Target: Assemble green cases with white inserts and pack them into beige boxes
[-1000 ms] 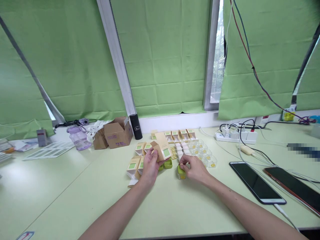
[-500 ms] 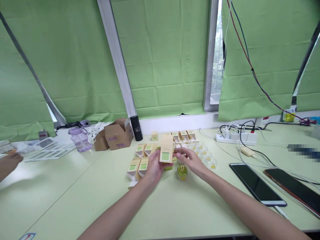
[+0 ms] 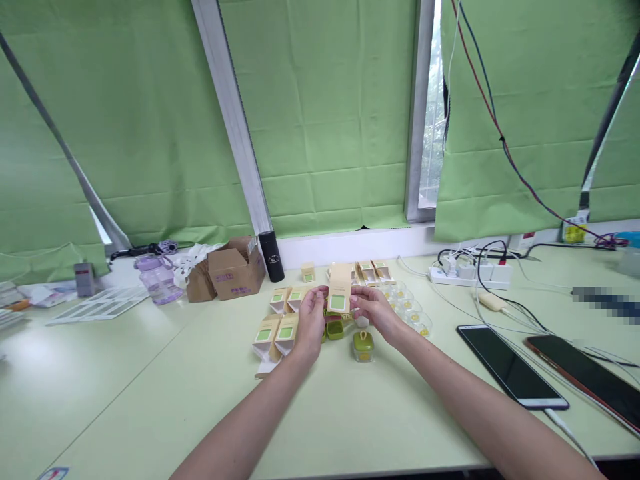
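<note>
While your left hand (image 3: pixel 313 317) is clamping its fingers on the left edge of a tan cardboard box with a green square (image 3: pixel 341 287), your right hand (image 3: pixel 377 312) is pinching its right edge, so it is hanging between your fingertips. Nearer you than your right fingers, a clear plastic tub with a green lid (image 3: pixel 363 345) is sitting; several similar tan cardboard boxes (image 3: pixel 287 331) are standing left of your left fingers.
</note>
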The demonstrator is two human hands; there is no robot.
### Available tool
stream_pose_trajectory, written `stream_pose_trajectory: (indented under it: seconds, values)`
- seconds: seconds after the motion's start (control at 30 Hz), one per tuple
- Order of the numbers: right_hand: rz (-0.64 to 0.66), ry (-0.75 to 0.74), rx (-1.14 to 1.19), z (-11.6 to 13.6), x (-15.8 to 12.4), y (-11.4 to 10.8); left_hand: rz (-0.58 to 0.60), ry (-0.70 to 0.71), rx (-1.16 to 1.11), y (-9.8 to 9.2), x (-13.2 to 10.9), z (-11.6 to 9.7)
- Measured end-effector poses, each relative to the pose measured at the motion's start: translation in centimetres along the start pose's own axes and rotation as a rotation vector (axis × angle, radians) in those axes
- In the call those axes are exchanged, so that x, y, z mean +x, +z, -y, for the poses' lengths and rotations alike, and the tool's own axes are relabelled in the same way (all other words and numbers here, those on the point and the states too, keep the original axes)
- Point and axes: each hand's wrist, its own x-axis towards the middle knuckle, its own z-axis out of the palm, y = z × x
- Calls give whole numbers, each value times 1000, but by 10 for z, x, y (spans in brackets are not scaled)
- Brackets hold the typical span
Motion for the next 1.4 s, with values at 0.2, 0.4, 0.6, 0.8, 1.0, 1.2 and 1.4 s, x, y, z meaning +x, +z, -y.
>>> stream_pose_trajectory:
  seconds: [0.2, 0.4, 0.6, 0.8, 1.0, 1.2, 1.4]
  values:
    - [-20, -24, 64, -3, -4, -5, 233, 73, 11, -5, -16, 4]
    - [5, -57, 12, -4, -12, -6, 264, 195, 151, -4, -17, 15]
    - [8, -78, 35, -6, -16, -2, 280, 235, 197, -6, -19, 15]
    - [-7, -104, 41, -8, -17, -1, 307, 250, 220, -5, -23, 13]
    - [-36, -87, 28, -8, -18, 1, 301, 260, 246, -7, -23, 15]
    - [-65, -87, -9, -9, -16, 0, 305, 264, 243, -7, -22, 17]
    - [-51, -112, -25, -14, -14, -1, 310, 269, 230, -7, -21, 16]
